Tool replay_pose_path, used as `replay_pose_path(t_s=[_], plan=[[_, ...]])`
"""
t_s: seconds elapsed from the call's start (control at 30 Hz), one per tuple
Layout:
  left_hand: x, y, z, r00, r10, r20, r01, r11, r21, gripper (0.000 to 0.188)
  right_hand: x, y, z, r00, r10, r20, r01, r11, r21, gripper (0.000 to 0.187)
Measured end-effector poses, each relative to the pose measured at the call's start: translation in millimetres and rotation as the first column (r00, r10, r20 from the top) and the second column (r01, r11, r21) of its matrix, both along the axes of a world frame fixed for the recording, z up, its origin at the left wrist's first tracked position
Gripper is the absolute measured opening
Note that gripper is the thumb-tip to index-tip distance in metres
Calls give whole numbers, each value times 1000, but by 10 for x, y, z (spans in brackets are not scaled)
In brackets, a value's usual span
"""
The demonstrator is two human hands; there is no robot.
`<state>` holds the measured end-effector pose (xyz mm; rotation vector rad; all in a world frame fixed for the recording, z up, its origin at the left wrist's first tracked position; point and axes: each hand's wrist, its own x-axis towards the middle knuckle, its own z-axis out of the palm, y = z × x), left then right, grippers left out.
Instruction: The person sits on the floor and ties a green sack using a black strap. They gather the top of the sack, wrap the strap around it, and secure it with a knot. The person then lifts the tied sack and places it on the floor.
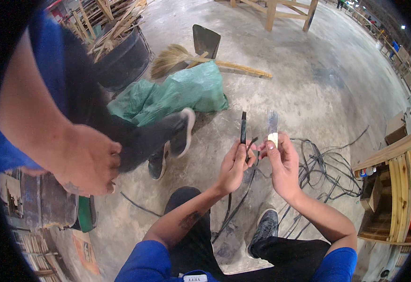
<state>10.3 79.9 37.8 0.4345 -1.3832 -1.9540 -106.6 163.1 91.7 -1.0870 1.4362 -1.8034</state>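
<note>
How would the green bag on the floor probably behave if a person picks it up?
The green bag would probably feel floppy: its surface is creased and sagging. It seems unlikely to roll, because it lies slumped on the floor. Its bulging right end suggests some filling, so it may hang unevenly; the contents are hidden, so weight is uncertain.

Concrete floor (318, 103) beneath broom (178, 55), green sack (182, 89), tangled black cord (319, 175).
</note>
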Motion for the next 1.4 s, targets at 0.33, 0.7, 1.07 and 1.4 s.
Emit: replay_pose_path(t_s=[0.33,0.7,1.07,1.4], plan=[[135,-116,115,976,215,33,-201,949,-244,26,119,-202,216,952,307,-5,-307,952,9,17],[1110,-1052,481,696,709,-114,-670,584,-459,19,-1808,-519,-2,392,149,-908,338,894,293,43],[-778,-142,1067,826,306,-474,-564,486,-668,27,-2803,1053,-2088,472,648,-598,404,444,800,38],[-37,-253,-29,990,20,141,66,814,-577,31,-2220,1153,-1809,217,954,-207,523,65,850,85]])
